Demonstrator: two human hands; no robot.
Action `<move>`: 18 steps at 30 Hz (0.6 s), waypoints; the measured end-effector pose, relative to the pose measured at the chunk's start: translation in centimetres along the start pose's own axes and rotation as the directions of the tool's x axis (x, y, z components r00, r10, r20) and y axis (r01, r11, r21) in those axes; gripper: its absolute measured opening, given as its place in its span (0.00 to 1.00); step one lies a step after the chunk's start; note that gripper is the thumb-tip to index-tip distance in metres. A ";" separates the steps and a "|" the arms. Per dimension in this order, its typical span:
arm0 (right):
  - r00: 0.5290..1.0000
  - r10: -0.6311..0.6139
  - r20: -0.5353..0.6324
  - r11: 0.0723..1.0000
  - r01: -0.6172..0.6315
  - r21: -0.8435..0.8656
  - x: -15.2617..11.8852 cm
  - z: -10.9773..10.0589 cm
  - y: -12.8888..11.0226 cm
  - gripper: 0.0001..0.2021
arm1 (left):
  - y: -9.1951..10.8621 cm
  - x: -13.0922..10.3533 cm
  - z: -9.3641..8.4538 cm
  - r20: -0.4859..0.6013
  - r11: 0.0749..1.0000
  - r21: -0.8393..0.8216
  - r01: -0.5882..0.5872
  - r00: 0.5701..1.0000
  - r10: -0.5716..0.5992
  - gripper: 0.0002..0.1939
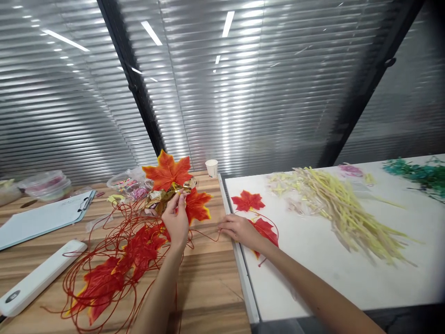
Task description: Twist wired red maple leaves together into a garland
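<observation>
My left hand (176, 219) is raised over the wooden table, thumb and fingers pinched at the yellow base of an orange-red artificial maple leaf (168, 171). A second artificial leaf (197, 205) hangs just right of that hand. My right hand (241, 229) is closed in a pinch on a thin red cord (210, 237) at the seam between the tables. Beside it on the white table lie a red leaf (248, 200) and another leaf (264, 230), partly covered by my right wrist. Below my left hand spreads a tangled heap of red cord with leaves (104, 283).
Crumpled gold foil (156, 202) lies behind my left hand. A paper cup (212, 168) stands at the back. To the left are a clipboard (48, 218), a white elongated device (43, 277) and plastic tubs (47, 184). Yellow strips (344, 213) and green foliage (417, 174) lie right.
</observation>
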State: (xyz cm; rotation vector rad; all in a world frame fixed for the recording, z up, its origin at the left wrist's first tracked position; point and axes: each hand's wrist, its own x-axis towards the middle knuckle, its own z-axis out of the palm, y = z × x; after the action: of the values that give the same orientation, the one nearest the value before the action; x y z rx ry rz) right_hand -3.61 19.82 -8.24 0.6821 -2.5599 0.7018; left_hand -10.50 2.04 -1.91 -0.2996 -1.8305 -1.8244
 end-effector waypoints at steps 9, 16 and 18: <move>0.997 -0.071 -0.021 0.995 0.069 -0.076 0.1 -0.2 -0.4 0.14 | -1.0 0.0 -0.3 0.289 0.863 0.402 -0.305 0.937 0.197 0.12; 0.993 0.007 -0.115 1.000 -0.010 -0.029 0.2 -0.4 -0.1 0.14 | -2.6 -1.0 0.6 0.610 0.878 0.356 -0.320 0.792 0.041 0.11; 0.990 0.046 -0.131 0.998 -0.051 -0.039 0.1 -0.5 0.0 0.14 | -2.7 -1.2 0.7 0.640 0.882 0.361 -0.303 0.769 0.003 0.11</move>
State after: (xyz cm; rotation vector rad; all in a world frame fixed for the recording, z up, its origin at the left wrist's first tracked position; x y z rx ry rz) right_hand -3.59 20.05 -7.83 0.5435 -2.4720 0.6822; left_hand -11.03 2.83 -4.77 -0.9455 -2.5140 -1.1903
